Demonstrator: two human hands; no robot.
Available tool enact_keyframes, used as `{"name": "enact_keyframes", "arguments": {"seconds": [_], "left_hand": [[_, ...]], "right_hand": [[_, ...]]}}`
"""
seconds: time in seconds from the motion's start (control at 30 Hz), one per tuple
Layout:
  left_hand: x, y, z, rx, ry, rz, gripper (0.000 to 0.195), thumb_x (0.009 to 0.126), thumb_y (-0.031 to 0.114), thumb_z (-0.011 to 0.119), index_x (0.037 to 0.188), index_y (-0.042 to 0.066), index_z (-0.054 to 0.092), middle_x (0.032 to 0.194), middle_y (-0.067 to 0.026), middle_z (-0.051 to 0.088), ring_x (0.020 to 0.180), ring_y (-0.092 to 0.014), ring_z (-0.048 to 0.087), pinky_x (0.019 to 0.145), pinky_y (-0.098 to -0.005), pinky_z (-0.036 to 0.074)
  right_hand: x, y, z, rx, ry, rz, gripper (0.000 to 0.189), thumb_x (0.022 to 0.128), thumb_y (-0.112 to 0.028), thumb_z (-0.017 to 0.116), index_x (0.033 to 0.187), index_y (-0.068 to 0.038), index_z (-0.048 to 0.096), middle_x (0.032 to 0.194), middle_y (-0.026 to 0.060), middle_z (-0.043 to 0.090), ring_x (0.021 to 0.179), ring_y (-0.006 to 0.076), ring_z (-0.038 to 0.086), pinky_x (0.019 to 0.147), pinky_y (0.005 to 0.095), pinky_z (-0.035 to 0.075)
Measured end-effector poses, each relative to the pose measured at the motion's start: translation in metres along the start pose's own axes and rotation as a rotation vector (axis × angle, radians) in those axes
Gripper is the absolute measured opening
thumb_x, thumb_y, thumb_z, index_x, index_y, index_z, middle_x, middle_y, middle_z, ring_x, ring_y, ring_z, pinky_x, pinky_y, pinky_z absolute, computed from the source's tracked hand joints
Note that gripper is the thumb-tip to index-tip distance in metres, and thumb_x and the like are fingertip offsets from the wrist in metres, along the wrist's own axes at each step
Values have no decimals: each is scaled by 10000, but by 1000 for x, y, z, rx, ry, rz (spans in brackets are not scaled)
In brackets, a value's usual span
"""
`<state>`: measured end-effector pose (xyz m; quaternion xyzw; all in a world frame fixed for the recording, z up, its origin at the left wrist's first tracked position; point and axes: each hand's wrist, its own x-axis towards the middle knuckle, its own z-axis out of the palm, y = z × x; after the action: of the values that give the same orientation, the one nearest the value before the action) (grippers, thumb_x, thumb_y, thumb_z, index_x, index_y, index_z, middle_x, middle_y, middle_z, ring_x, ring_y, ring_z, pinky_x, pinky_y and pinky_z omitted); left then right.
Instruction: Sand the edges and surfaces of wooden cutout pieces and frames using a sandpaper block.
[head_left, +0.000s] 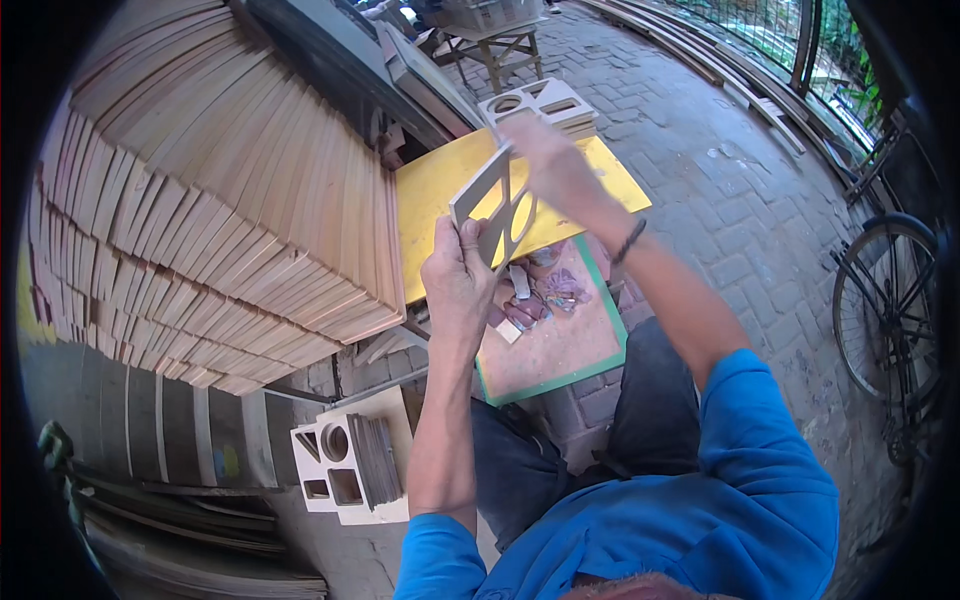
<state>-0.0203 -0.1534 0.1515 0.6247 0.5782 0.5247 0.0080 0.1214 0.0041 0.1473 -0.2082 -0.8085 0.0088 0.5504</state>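
Observation:
My left hand (459, 259) grips the lower edge of a thin board with cut-out shapes (480, 191), tilted up above a yellow board (431, 195). At the board's upper end is my right hand (551, 161), blurred; whether it holds something is hidden. Just beyond it, a stack of similar cut-out boards (574, 112) lies on the yellow board's far edge. Below, a pink board with a green border (555, 360) bears crumpled scraps and a small pale block (508, 331).
A tall stack of wooden panels (300, 225) rises at the left. More cut-out boards (347, 465) stand at the lower left. A bicycle (885, 307) is at the right, and a crate (487, 11) sits on a wooden stand at the top.

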Motion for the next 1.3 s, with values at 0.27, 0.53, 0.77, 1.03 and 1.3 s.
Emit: {"name": "enact_keyframes", "arguments": {"seconds": [0.27,0.53,0.77,1.03,1.3], "left_hand": [[-5,-20,-14,-20,28,-67,159,1075,137,509,1042,-7,567,890,-198,738,815,-333,745,682,-390,537],[-4,-32,-17,-151,116,-156,206,1082,147,491,1009,-23,581,911,-174,756,728,-199,672,688,-361,503],[2,-77,10,-285,209,-413,314,1078,239,488,956,-36,578,802,-162,714,704,-169,596,700,-357,466],[16,-144,60,462,30,-613,257,996,178,507,1104,-39,593,1113,-224,655,1044,-386,636,930,-530,463],[18,-183,59,533,-463,-312,531,997,249,442,1481,30,438,1534,-160,446,1447,-398,355,1194,-584,245]], "right_hand": [[-15,-68,34,77,34,-121,513,859,36,551,1372,37,546,1378,246,572,1337,396,528,1113,453,447],[-35,52,35,-38,-56,420,472,902,-42,519,1359,75,533,1231,303,645,1190,460,595,1017,488,484],[-51,11,15,22,-40,553,245,988,-102,501,1155,48,597,1083,286,685,1062,455,642,877,515,507],[-121,-14,47,-177,-363,68,252,980,-165,560,1118,16,667,1185,181,683,1156,330,630,923,455,492],[-121,-15,71,-163,-493,117,259,971,-178,571,1116,16,663,1190,150,663,1220,296,555,982,492,424]]}}
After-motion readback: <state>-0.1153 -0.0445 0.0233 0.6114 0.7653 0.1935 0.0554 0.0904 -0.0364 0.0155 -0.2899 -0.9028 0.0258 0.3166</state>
